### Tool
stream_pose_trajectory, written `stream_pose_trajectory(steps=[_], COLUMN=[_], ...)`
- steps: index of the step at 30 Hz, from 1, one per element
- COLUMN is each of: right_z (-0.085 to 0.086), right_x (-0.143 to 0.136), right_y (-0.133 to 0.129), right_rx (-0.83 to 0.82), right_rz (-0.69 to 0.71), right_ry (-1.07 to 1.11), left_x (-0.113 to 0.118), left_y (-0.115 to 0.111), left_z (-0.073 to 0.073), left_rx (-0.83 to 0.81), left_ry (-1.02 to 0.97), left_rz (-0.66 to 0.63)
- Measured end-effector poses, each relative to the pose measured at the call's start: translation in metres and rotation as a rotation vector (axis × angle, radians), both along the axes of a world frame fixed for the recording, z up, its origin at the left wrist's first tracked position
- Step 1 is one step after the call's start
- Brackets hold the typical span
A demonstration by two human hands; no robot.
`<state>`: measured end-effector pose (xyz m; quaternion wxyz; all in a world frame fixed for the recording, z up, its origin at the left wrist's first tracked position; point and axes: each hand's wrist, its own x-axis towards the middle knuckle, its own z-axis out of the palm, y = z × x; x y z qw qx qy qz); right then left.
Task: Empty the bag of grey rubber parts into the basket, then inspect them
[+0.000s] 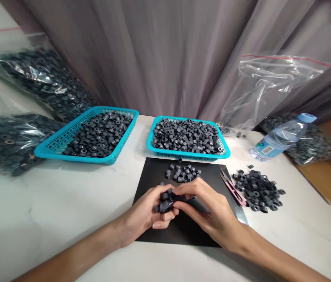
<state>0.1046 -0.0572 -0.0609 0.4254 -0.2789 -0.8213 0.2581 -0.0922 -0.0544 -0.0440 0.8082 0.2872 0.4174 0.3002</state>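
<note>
Cupped over a black mat (153, 172), my left hand (149, 207) holds several small dark grey plastic rings (165, 201). The thumb and forefinger of my right hand (209, 207) pinch one dark grey ring (172, 197) at the edge of that handful. More loose rings (184, 173) lie on the mat just beyond my hands. Pink thread snips (234, 191) rest with their blades pointing away, by the mat's right edge. To their right is a heap of similar grey pieces (259, 192) on the white table.
Two blue baskets, a left one (47, 150) and a middle one (189, 153), hold many grey rings. Filled plastic bags (36, 78) lean at the left. A water bottle (283, 137) tilts against another filled bag (315, 145) at right, near an upright clear bag (259, 94).
</note>
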Motion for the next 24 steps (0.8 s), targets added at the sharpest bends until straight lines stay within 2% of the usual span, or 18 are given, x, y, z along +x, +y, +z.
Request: stream_pose_trajectory(steps=[7, 14, 18, 21, 24], right_z=[0.007, 0.012, 0.017, 0.025, 0.028], right_x=[0.001, -0.029, -0.034, -0.026, -0.018], right_y=[0.000, 0.001, 0.002, 0.008, 0.020], right_rx=[-0.009, -0.005, -0.102, -0.138, -0.065], right_rz=[0.000, 0.139, 0.145, 0.058, -0.117], right_ry=[0.005, 0.035, -0.028, 0.000, -0.048], left_x=[0.002, 0.000, -0.002, -0.006, -0.013], left_y=[-0.001, -0.002, -0.002, 0.003, 0.013], left_z=[-0.005, -0.012, -0.013, -0.011, -0.003], left_rx=[-0.036, -0.038, -0.090, -0.161, -0.188], left_ry=[-0.008, -0.084, -0.146, -0.168, -0.164], left_rz=[0.032, 0.091, 0.111, 0.152, 0.203])
